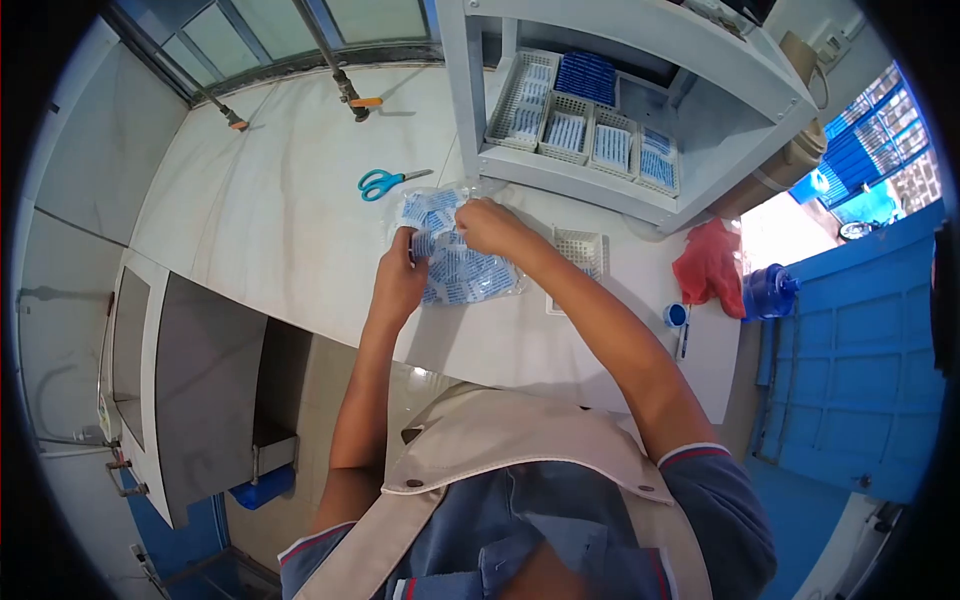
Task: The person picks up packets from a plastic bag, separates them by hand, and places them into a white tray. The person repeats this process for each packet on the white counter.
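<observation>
A clear plastic bag [475,279] full of small white packets with blue print lies on the white worktop. At its left side, my left hand [402,272] is closed, with a blue-printed white packet [422,244] at its thumb and fingers. My right hand [487,227] is closed over the bag's upper right part, fingers curled downward; what they pinch is hidden. Blue-handled scissors [382,184] lie just beyond the bag, blades pointing right. Beside my right forearm sits a white plastic basket [579,250], partly covered by the arm.
A white shelf unit [575,185] at the back holds several baskets [565,133] of blue-and-white packets. To the right are a blue-lidded small container [675,315], a pen [683,345], a red plastic bag [709,265] and a blue water bottle [768,292]. Pipes with orange-handled valves [366,101] stand behind.
</observation>
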Demonstrator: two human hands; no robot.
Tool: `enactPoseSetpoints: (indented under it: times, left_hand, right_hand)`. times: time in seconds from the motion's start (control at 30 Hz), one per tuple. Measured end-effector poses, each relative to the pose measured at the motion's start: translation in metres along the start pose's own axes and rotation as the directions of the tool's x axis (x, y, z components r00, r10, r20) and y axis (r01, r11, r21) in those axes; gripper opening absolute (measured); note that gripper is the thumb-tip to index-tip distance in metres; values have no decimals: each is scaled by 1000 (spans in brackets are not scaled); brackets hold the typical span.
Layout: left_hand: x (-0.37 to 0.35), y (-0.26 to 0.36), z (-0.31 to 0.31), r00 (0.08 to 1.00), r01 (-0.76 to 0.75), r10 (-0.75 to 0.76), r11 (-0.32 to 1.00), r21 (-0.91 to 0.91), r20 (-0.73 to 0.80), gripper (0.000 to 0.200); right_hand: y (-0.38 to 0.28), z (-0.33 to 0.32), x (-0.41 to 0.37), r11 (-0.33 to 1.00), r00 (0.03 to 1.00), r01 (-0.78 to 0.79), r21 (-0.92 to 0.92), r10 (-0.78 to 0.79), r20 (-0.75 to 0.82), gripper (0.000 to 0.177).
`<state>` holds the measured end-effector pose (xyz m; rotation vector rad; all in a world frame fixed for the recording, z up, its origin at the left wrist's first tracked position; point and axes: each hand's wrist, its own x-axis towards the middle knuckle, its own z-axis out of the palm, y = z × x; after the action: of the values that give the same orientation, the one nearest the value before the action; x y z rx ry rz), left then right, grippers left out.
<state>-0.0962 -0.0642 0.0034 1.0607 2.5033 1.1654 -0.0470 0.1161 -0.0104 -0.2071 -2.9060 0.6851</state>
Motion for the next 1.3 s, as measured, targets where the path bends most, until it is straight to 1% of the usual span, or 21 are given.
enactPoseSetpoints:
  times: [0.03, 0.07, 0.13, 0.27, 0.33, 0.37, 0.43, 0.57, 0.63, 0.77, 0.8, 0.83, 0.87, 0.93, 0.97, 1.03, 1.07, 1.13, 1.17, 1.23, 1.3]
  left_hand:
    - [2, -7, 5, 999, 36, -36, 998, -57, 5, 24]
    - [5, -14, 10, 999, 39, -39, 998, -58, 3, 24]
    - [9, -21, 16, 995, 100, -94, 949, -300, 35, 16]
    - [16, -14, 9, 994, 88, -70, 964, -250, 82, 14]
    - [20, -7, 8, 996, -85, 87, 994, -74, 30, 12]
    - [20, -3, 9, 996, -85, 88, 994, -74, 32, 12]
    - [20, 4, 11, 926, -325, 323, 945, 20, -196, 11]
    - [18, 4, -2, 917, -371, 372, 928, 35, -147, 15]
    - [15, 0, -7, 999, 20, -10, 975, -219, 45, 20]
    - [7, -4, -15, 998, 5, -20, 968, -250, -57, 23]
    - [7, -15, -13, 997, -14, -12, 947, -320, -79, 23]
    - [6, -17, -13, 995, -34, -6, 920, -390, -102, 23]
    - [5, -19, -12, 995, -33, -8, 919, -392, -102, 23]
    - [3, -16, -13, 995, 35, -72, 895, -444, -66, 19]
    - [2, -16, -13, 995, 35, -74, 896, -443, -71, 19]
    - [4, -17, -9, 993, 23, -74, 887, -462, -94, 16]
    - [5, -17, -8, 993, 22, -74, 885, -464, -95, 16]
    - [8, -13, -10, 995, 81, -98, 848, -523, -4, 14]
    - [10, -11, -10, 995, 80, -97, 849, -522, -5, 14]
    - [16, -8, -8, 998, 54, -42, 919, -389, 39, 14]
    - [25, -13, -6, 995, 74, -49, 943, -325, 83, 15]
  right_hand:
    - [1, -6, 1, 991, 978, -97, 95, 77, 196, 6]
    - [2, -8, 3, 991, 977, -95, 94, 75, 199, 6]
    - [7, -9, 8, 952, 987, -45, 302, -4, 159, 8]
    - [7, -24, 17, 881, 987, -27, 473, -51, 151, 14]
    - [5, -29, 21, 846, 988, -63, 529, -24, 156, 17]
    - [3, -31, 22, 845, 988, -64, 530, -22, 156, 17]
    - [5, -30, 25, 744, 984, -40, 667, -85, 153, 18]
    - [7, -34, 27, 740, 957, -52, 670, -155, 245, 20]
    - [2, -36, 24, 674, 921, -213, 707, -104, 376, 19]
    - [1, -7, 23, 598, 914, -342, 725, 33, 404, 16]
    - [5, 10, 21, 861, 945, -161, 482, -6, 328, 15]
    - [3, 16, 16, 988, 960, 32, 153, -73, 270, 14]
    - [2, 22, 9, 988, 959, 33, 152, -74, 272, 14]
    - [-6, 24, -2, 981, 970, 192, 38, -196, 142, 14]
    - [-8, 22, -1, 979, 969, 198, 39, -201, 142, 14]
    - [-8, 16, 2, 979, 914, 181, 93, -202, 352, 14]
    - [-6, 13, 3, 979, 913, 181, 90, -201, 354, 14]
    - [-5, 1, 6, 948, 953, 53, 315, -142, 267, 13]
    - [-6, -6, 8, 948, 954, 54, 315, -142, 265, 13]
    - [-1, -14, 15, 858, 961, -39, 513, -108, 254, 12]
    - [2, -19, 23, 815, 957, -10, 579, -159, 241, 12]
